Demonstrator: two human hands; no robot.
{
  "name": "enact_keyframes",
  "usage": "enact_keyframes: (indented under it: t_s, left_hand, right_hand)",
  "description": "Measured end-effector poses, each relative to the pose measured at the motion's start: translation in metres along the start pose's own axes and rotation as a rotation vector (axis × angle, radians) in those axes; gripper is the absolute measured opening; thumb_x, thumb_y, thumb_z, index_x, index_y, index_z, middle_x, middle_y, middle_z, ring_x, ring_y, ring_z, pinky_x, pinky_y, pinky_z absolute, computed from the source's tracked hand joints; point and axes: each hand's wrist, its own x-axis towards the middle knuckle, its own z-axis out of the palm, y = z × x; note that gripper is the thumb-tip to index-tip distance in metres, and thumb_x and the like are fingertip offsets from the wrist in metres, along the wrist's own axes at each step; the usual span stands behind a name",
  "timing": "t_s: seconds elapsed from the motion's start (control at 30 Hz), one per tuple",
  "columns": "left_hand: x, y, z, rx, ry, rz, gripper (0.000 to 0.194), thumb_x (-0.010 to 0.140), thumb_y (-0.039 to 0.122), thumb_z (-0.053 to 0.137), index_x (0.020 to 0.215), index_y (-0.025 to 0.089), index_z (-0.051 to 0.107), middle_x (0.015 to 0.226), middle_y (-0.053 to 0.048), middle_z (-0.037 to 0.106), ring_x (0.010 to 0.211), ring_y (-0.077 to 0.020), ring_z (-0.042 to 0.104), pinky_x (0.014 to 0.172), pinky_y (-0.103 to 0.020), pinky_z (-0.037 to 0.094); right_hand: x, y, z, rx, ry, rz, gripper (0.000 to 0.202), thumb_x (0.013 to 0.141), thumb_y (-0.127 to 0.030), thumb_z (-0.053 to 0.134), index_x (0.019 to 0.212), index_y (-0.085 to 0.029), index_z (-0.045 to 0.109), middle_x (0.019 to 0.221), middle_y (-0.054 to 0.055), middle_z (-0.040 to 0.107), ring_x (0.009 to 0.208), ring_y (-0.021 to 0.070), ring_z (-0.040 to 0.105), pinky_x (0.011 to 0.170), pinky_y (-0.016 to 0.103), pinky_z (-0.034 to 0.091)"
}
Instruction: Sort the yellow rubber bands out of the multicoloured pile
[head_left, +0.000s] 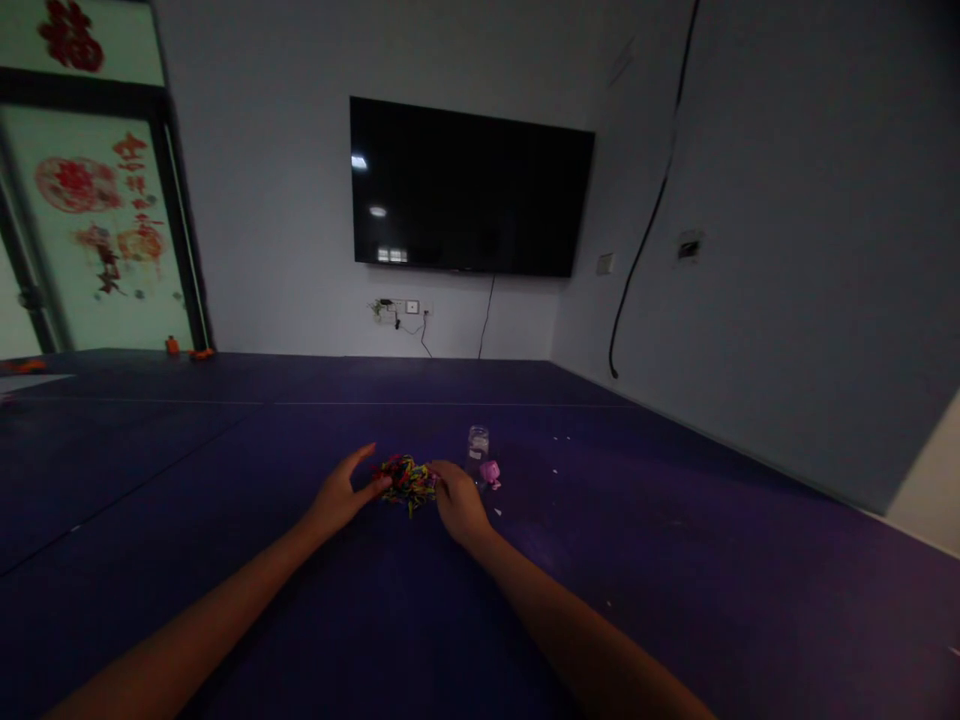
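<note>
A small heap of thin, multicoloured pieces [407,484], mostly yellow, red, green and dark ones, lies on the purple floor surface between my hands; their exact kind is too small to make out. My left hand [345,495] is at the heap's left side, fingers spread and thumb reaching its edge. On the right side, my right hand [459,503] has its fingers curled in at the heap's edge, and its fingertips are partly hidden. Just behind the right hand stands a clear jar [478,442], its lower part partly covered. A pink, lumpy object [490,472] sits beside the jar.
White scraps [498,512] are scattered to the right of the jar. The purple floor [300,600] runs to a grey wall with a dark television [472,190]. A black cable [637,260] hangs at the right. Orange items [172,345] lie near the door at left.
</note>
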Motion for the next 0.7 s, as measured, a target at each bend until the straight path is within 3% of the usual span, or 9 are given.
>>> enact_keyframes:
  t_s: [0.13, 0.3, 0.53, 0.7]
  left_hand:
    - [-0.027, 0.007, -0.01, 0.123, 0.105, 0.057, 0.038, 0.08, 0.047, 0.048, 0.105, 0.021, 0.06, 0.112, -0.007, 0.064, 0.107, -0.0238, 0.057, 0.097, -0.04, 0.041]
    - [-0.041, 0.011, -0.01, 0.24, 0.063, 0.215, 0.025, 0.083, 0.037, 0.046, 0.087, 0.022, 0.065, 0.091, -0.005, 0.067, 0.091, -0.0223, 0.061, 0.087, -0.039, 0.047]
    - [-0.042, 0.013, -0.007, 0.26, 0.054, 0.398, 0.018, 0.084, 0.027, 0.049, 0.081, 0.02, 0.065, 0.087, -0.004, 0.066, 0.086, -0.0193, 0.06, 0.08, -0.038, 0.049]
    - [-0.043, 0.017, -0.01, 0.257, 0.02, 0.428, 0.017, 0.085, 0.024, 0.049, 0.079, 0.02, 0.064, 0.083, -0.003, 0.066, 0.082, -0.0176, 0.06, 0.078, -0.036, 0.048]
  right_hand:
    - [-0.009, -0.013, -0.018, -0.108, -0.273, -0.193, 0.036, 0.077, -0.004, 0.042, 0.098, -0.019, 0.067, 0.102, 0.006, 0.064, 0.1, 0.0171, 0.056, 0.09, 0.03, 0.041]
    - [-0.025, -0.019, -0.033, -0.208, -0.464, -0.395, 0.028, 0.086, -0.02, 0.046, 0.108, -0.023, 0.063, 0.115, 0.004, 0.06, 0.11, 0.0197, 0.051, 0.093, 0.035, 0.036]
    - [-0.027, -0.011, -0.028, -0.273, -0.354, -0.318, 0.032, 0.091, -0.023, 0.038, 0.113, -0.014, 0.059, 0.118, 0.011, 0.059, 0.109, 0.0213, 0.051, 0.093, 0.035, 0.037]
    - [-0.027, -0.013, -0.029, -0.271, -0.314, -0.297, 0.028, 0.092, -0.022, 0.037, 0.103, -0.015, 0.062, 0.101, 0.008, 0.064, 0.097, 0.0192, 0.055, 0.086, 0.033, 0.04]
